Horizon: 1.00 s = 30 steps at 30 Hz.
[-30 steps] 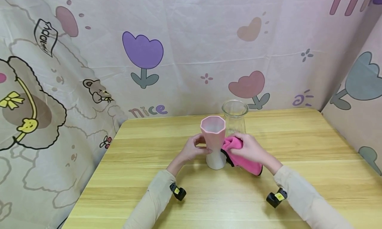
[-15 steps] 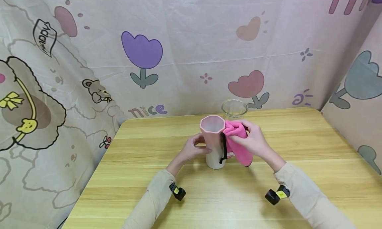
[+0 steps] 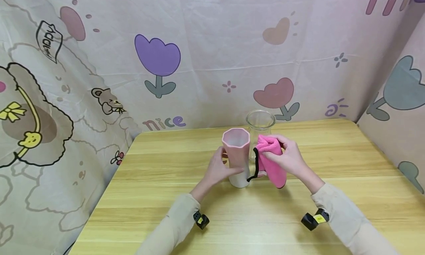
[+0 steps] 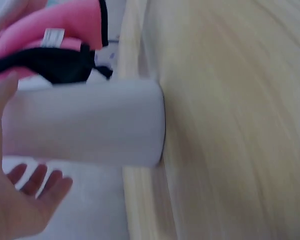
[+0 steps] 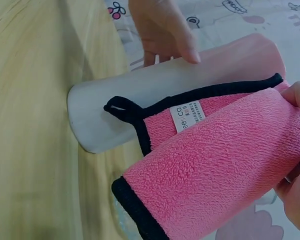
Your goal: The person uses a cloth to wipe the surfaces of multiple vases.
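Observation:
A tall faceted vase (image 3: 237, 159), pink above and white below, stands upright on the table. My left hand (image 3: 220, 170) is around its left side, thumb across the front. In the left wrist view, the loosely bent fingers (image 4: 45, 186) show a gap from the vase. My right hand (image 3: 291, 157) pinches a folded pink towel (image 3: 273, 162) with black edging, just right of the vase. A white label and a black loop show on the towel in the right wrist view. Behind the towel stands a clear glass vase (image 3: 260, 123), its lower part partly hidden.
The wooden table (image 3: 159, 162) has light yellow grain. At its back edge hangs a printed cloth backdrop (image 3: 206, 55), which also covers both sides. A small black camera sits on each wrist.
The right hand lifted the towel up to the pink vase's upper side, then drew it slightly right, away from it. The left thumb has slid further across the vase, and its grip looks looser.

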Each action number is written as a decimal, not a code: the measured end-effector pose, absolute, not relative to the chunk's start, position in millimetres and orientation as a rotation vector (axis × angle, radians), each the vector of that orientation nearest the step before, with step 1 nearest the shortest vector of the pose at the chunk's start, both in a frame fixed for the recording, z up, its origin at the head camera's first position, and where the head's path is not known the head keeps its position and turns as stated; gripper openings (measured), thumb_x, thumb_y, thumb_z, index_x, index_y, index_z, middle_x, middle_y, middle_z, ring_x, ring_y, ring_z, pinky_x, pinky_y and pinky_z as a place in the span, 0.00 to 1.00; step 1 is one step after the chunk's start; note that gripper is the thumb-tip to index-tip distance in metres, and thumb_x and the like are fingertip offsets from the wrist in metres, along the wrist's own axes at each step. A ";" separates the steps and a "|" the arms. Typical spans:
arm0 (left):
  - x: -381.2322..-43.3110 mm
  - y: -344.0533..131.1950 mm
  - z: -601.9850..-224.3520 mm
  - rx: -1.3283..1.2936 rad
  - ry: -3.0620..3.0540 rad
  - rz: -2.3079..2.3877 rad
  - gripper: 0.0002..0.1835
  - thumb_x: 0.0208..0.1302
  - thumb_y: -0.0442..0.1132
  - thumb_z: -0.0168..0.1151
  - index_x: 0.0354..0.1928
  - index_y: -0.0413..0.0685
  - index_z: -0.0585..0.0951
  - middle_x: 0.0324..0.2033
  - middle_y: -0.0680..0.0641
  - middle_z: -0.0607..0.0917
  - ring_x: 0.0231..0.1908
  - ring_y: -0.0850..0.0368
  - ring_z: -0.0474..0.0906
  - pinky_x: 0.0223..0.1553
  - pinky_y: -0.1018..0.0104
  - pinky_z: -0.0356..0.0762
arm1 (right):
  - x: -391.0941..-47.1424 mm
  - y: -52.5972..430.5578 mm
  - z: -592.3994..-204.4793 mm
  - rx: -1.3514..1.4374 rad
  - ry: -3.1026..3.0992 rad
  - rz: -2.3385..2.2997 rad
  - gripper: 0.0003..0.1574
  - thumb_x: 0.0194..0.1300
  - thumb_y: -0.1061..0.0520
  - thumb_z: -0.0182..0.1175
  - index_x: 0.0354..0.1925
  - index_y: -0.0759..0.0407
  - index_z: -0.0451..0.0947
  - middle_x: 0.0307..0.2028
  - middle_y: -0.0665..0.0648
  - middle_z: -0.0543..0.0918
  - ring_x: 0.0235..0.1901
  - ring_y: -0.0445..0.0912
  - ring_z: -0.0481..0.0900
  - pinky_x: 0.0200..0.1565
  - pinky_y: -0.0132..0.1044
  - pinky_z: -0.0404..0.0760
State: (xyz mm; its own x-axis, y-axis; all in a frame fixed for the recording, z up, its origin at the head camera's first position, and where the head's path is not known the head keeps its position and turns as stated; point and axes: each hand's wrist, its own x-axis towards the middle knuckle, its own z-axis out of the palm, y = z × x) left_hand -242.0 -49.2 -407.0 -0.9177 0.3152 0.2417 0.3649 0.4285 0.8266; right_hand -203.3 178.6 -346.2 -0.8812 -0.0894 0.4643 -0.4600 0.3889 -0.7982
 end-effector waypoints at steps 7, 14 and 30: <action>-238.9 -36.5 -408.8 -0.485 -2.575 -1.387 0.42 0.32 0.53 0.76 0.53 0.48 0.69 0.42 0.50 0.78 0.38 0.57 0.76 0.35 0.66 0.77 | -214.7 189.6 -363.5 0.448 -2.353 1.486 0.28 0.48 0.63 0.69 0.49 0.63 0.75 0.45 0.62 0.80 0.37 0.32 0.74 0.33 0.24 0.78; -238.2 -38.4 -410.4 -0.479 -2.550 -1.524 0.40 0.35 0.50 0.76 0.53 0.47 0.69 0.42 0.49 0.77 0.39 0.56 0.75 0.37 0.66 0.78 | -215.7 192.7 -366.4 0.452 -2.345 1.465 0.26 0.48 0.63 0.69 0.47 0.64 0.76 0.43 0.62 0.81 0.36 0.33 0.74 0.32 0.23 0.77; -259.6 -65.5 -410.8 -0.727 -2.623 -2.085 0.33 0.45 0.30 0.70 0.57 0.40 0.70 0.52 0.41 0.76 0.51 0.49 0.74 0.52 0.60 0.74 | -214.4 198.0 -370.7 0.440 -2.399 1.467 0.26 0.49 0.62 0.68 0.49 0.62 0.75 0.45 0.61 0.80 0.37 0.33 0.74 0.34 0.25 0.77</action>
State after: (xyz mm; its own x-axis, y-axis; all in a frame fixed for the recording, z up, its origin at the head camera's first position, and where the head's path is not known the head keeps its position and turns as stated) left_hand -259.6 -65.5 -410.8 -0.8712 0.4897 0.0360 0.1456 0.1875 0.9714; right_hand -214.4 198.0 -370.7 -0.9101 -0.1052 0.4009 -0.4048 0.4335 -0.8051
